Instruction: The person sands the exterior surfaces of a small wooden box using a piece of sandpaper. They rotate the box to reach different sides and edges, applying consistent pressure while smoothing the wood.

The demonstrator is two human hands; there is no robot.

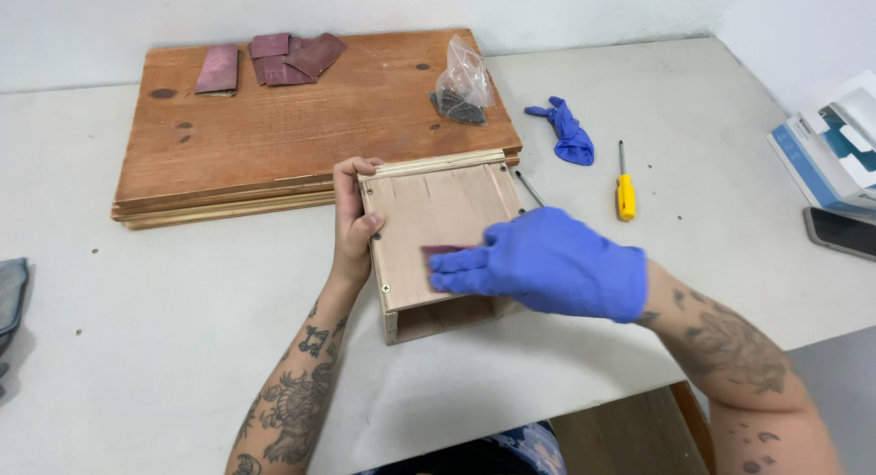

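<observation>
A small wooden box (pixel 438 238) sits on the white table (pixel 137 329), just in front of a stack of wide brown boards (pixel 310 128), with its open side facing the person. The left hand (pixel 354 224), bare, grips the box along its left edge: the fingers curl over the far corner and the thumb lies against the side wall, so the hand is closed firmly on the wood. The right hand (pixel 552 260), in a blue glove, lies flat on the box's top panel with the fingers stretched out and pressing a small reddish piece of sandpaper (pixel 447 250) against the wood; only a sliver of that piece shows under the fingertips. More reddish sandpaper sheets (pixel 274 60) lie scattered on the far left part of the boards, and a clear plastic bag (pixel 464 83) with dark small parts rests on their right end. A second blue glove (pixel 569 133) lies crumpled on the table behind the box, with a yellow-handled screwdriver (pixel 624 185) just to its right. A phone (pixel 839 230) and a blue and white carton (pixel 835 151) sit at the right edge.
</observation>
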